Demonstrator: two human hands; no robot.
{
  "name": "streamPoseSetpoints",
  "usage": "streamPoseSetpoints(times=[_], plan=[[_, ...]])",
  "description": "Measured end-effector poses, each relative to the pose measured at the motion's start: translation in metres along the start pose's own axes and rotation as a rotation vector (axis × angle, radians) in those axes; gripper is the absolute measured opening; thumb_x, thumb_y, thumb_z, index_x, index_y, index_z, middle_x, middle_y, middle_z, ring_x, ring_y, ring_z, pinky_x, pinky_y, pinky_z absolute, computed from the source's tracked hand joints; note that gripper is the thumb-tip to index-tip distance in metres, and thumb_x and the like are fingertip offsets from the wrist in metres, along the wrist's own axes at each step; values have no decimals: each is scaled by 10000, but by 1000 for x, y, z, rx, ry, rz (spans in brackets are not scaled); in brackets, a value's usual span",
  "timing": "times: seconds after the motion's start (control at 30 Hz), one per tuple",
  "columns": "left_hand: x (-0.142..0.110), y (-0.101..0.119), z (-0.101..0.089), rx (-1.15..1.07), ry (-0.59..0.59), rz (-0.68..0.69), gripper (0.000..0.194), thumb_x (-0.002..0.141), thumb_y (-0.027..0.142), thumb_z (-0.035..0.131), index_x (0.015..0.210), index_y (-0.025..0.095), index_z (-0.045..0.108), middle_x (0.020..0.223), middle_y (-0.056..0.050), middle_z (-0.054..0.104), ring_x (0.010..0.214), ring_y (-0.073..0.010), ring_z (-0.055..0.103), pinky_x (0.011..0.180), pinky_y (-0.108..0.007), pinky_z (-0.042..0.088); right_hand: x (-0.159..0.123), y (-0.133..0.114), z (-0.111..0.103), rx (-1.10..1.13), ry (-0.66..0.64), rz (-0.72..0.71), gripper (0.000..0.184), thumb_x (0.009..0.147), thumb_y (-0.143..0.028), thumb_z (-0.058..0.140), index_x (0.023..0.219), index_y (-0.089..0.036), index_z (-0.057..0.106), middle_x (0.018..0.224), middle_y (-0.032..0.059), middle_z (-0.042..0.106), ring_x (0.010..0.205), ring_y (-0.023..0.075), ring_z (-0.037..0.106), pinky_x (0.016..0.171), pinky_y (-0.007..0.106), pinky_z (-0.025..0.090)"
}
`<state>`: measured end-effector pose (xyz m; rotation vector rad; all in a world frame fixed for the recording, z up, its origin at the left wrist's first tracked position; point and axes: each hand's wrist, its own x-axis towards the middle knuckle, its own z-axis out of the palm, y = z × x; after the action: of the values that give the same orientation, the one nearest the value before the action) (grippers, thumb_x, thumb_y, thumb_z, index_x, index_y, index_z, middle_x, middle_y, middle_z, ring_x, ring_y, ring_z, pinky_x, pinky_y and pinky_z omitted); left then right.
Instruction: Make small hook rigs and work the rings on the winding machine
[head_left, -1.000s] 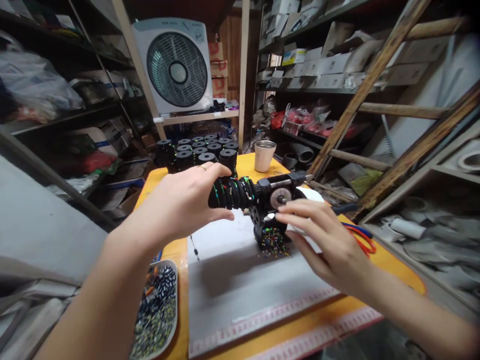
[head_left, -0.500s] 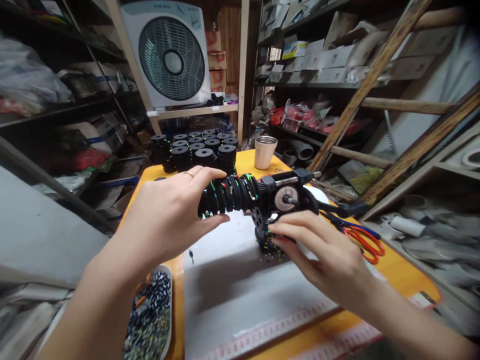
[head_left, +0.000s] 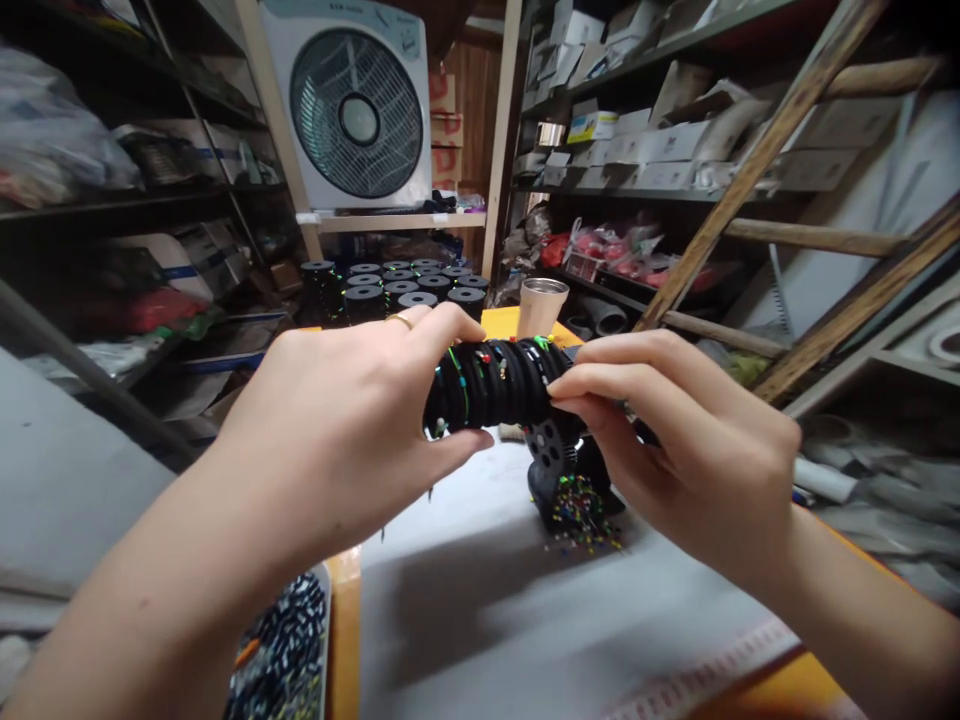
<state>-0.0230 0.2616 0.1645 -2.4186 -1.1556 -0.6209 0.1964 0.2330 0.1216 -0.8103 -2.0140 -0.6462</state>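
Note:
A black spool (head_left: 491, 383) wound with thread and dotted with small coloured beads sits sideways on a small black winding machine (head_left: 566, 470). My left hand (head_left: 352, 425) wraps round the spool's left end, thumb below and fingers on top. My right hand (head_left: 675, 450) has come up over the machine, and its fingertips pinch the spool's right end. Loose coloured beads lie about the machine's base (head_left: 581, 515) on a grey mat (head_left: 525, 620).
Several finished black spools (head_left: 390, 285) stand at the table's far end beside a metal cup (head_left: 541, 305). A tray of beads (head_left: 281, 655) lies at the lower left. A box fan (head_left: 356, 110) sits on a shelf behind. Cluttered shelves and a wooden ladder (head_left: 750, 180) flank the orange table (head_left: 341, 640).
My right hand rose from the machine's base to the spool's right end, covering the crank wheel. The view moved closer; the orange scissors passed out of sight.

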Motion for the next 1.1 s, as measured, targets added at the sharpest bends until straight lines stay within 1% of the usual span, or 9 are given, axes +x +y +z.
streamPoseSetpoints(times=[0.1,0.2,0.4,0.53,0.73,0.83,0.93,1.0,1.1], plan=[[-1,0,0,-2,8,-2,481,708,537,618,1126,309,549,896,43,689,717,-269,648,514,-316,338,1,0,2,21,24,18,149,805,-4,585,909,-111,591,936,95,612,843,135,583,746,242,469],[-1,0,1,-2,17,0,495,708,540,612,1136,300,550,870,32,687,668,-263,639,497,-317,337,1,1,2,42,31,42,144,804,-5,588,896,-115,593,912,79,613,835,123,586,764,234,471],[-1,0,2,-1,12,-8,475,699,539,611,1110,308,555,875,35,689,667,-279,646,498,-336,356,1,2,1,68,24,58,117,805,-22,599,883,-109,595,903,76,613,854,127,589,777,236,474],[-1,1,2,2,22,-2,474,702,528,613,1110,292,564,849,26,689,636,-274,637,483,-338,356,2,2,-3,68,7,53,91,831,-33,576,885,-104,594,909,78,611,844,120,587,773,228,468],[1,2,2,14,20,-1,489,716,547,589,1134,295,561,836,15,684,626,-277,630,480,-333,348,10,-1,-12,-51,-78,-53,98,856,-28,546,903,-105,584,926,75,619,831,107,590,749,210,446],[1,1,2,13,12,-8,491,715,537,590,1143,299,557,853,13,684,643,-276,634,489,-331,351,10,-1,-14,-101,-116,-99,117,846,-19,561,918,-108,587,959,71,617,854,109,588,778,213,442],[0,1,1,5,7,-18,505,693,538,608,1139,306,555,827,22,682,614,-261,623,486,-326,341,8,1,-15,-143,-170,-123,139,857,-45,563,980,-107,588,1016,77,607,893,126,581,833,232,450],[0,1,1,2,2,-22,473,711,521,598,1131,307,551,824,28,680,619,-250,620,496,-327,343,7,2,-16,-172,-205,-138,157,874,-69,547,1021,-113,582,1048,81,596,912,145,576,858,259,458],[-1,1,1,3,15,-5,454,737,517,581,1133,299,545,828,28,677,621,-237,613,504,-328,343,6,0,-17,-206,-215,-162,168,881,-81,533,1033,-138,574,1054,81,587,900,169,577,847,304,478]])
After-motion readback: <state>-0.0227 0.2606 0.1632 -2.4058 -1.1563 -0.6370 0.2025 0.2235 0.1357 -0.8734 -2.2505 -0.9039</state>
